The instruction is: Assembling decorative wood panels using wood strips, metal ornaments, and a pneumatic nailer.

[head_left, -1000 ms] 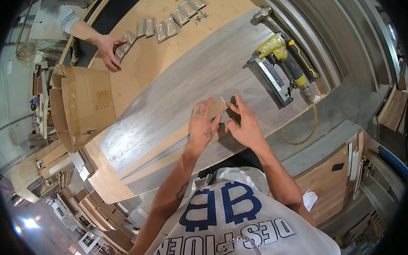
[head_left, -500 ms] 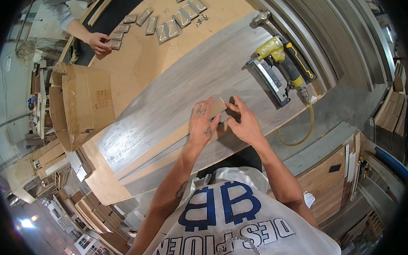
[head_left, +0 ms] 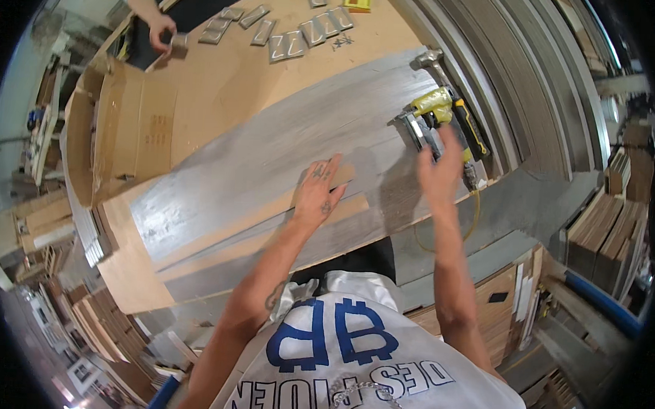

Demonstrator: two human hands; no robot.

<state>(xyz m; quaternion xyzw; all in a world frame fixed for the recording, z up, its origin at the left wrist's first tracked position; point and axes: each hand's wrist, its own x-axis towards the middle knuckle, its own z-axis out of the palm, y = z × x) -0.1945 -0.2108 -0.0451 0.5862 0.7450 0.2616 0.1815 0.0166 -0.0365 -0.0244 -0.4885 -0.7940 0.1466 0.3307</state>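
A grey wood-grain panel [head_left: 272, 140] lies across the worktable, with narrow tan strips [head_left: 353, 205] on its near part. My left hand [head_left: 317, 195] rests flat on one of these strips, fingers stretched out and holding nothing. My right hand [head_left: 441, 169], smeared by motion, is over the yellow-green and black pneumatic nail gun [head_left: 433, 103] and hides part of its body. Whether its fingers are around the tool I cannot tell. Just beyond and to the right of the nail gun lies a hammer [head_left: 468, 126] with a black and yellow handle.
A co-worker's hand [head_left: 162, 35] holds a small plate-like piece [head_left: 179, 46] at the far left. Several flat metallic pieces [head_left: 287, 45] and small fasteners [head_left: 342, 41] lie at the back. A cardboard box [head_left: 137, 123] stands left; long grey profiles [head_left: 519, 81] and an air hose [head_left: 476, 218] are right.
My right hand has left the strips and moved right and away to the nail gun. My left hand stays on the strips. The co-worker's hand has lifted a piece off the table.
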